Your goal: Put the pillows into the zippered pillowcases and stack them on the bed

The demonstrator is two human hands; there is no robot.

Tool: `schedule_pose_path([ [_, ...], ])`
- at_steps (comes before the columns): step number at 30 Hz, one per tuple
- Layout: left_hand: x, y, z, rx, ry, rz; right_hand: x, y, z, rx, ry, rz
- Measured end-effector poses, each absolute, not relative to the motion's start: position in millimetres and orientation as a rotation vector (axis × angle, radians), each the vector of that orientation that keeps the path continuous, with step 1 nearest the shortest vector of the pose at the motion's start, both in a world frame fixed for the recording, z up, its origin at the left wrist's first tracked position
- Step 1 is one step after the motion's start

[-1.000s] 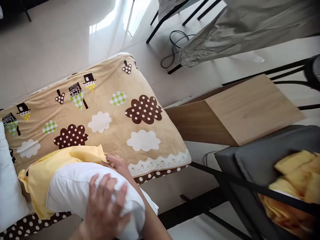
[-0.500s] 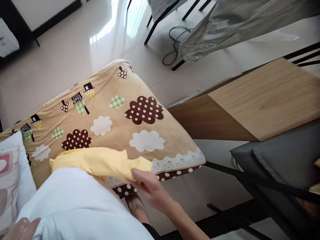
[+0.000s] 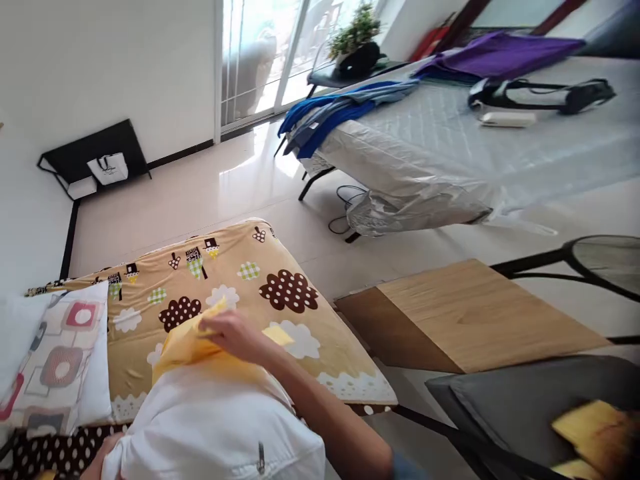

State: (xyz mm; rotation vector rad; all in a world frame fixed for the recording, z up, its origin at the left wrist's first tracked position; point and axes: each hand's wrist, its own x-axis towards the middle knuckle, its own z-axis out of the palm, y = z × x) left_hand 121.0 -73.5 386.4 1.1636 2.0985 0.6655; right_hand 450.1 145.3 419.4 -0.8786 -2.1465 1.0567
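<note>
A white pillow (image 3: 215, 420) with a small zip pull near its lower edge fills the bottom middle, close to my body. Thin yellow cloth (image 3: 183, 343), which looks like a pillowcase, lies around its far end. My right hand (image 3: 233, 330) pinches the upper edge of this cloth, with the forearm reaching across the pillow. At the pillow's left side my left hand (image 3: 106, 448) grips its edge, its fingers mostly hidden. Under and beyond them is a tan bed cover (image 3: 340, 353) printed with clouds and trees. Another bit of yellow cloth (image 3: 277, 335) shows past my right wrist.
To the left lies a patterned pillow (image 3: 63, 363) on white bedding. A wooden board (image 3: 480, 313) and a dark grey padded seat (image 3: 500, 400) with yellow items (image 3: 590, 430) stand at right. Behind is a plastic-wrapped bed (image 3: 425, 160) bearing blue and purple cloths.
My view has tilted up, showing more of the room. My right hand has gone from the cloth's right end to its top edge, further left. The pillow stands more upright.
</note>
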Motion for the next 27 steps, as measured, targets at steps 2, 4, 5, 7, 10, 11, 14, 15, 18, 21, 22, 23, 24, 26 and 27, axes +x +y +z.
schedule_pose_path([
  [2,140.5,-81.8,384.1,1.124,2.075,0.75,426.6,150.8,405.0,-1.019,-2.177,1.176],
  [4,156.6,-78.3,378.4,1.12,1.997,0.777,408.3,149.0,383.3,-1.066,-2.265,1.275],
  [5,161.5,-75.6,375.2,1.128,1.949,0.764,403.2,146.4,372.7,-1.075,-2.302,1.292],
  [7,163.5,-73.8,369.9,1.161,1.866,0.718,401.5,140.8,355.8,-1.124,-2.312,1.264],
  [10,151.6,-76.7,368.4,1.283,1.791,0.599,411.2,136.4,343.7,-1.176,-2.29,1.227],
  [11,146.9,-74.8,369.6,1.339,1.746,0.558,414.4,135.9,342.5,-1.162,-2.29,1.223],
  [14,145.0,-45.4,373.3,1.416,1.54,0.548,417.5,134.9,342.8,-1.069,-2.315,1.233],
  [15,150.7,-28.1,372.7,1.417,1.502,0.572,416.5,134.4,343.3,-1.038,-2.327,1.24],
  [18,185.3,29.3,359.9,1.479,1.499,0.511,411.9,131.7,342.8,-0.99,-2.353,1.249],
  [21,228.6,65.1,333.0,1.488,1.424,0.333,411.8,127.7,338.3,-1.061,-2.313,1.22],
  [22,240.5,70.0,323.2,1.469,1.415,0.316,414.3,126.1,336.7,-1.102,-2.286,1.209],
  [23,250.0,72.3,313.9,1.454,1.421,0.322,418.9,124.3,335.7,-1.145,-2.258,1.2],
  [24,257.0,72.9,305.5,1.448,1.437,0.345,425.9,121.9,335.9,-1.187,-2.229,1.194],
  [26,263.7,72.3,292.3,1.432,1.484,0.428,449.0,113.5,341.1,-1.268,-2.167,1.168],
  [27,264.2,72.2,287.6,1.41,1.519,0.481,464.9,106.4,346.0,-1.311,-2.118,1.15],
])
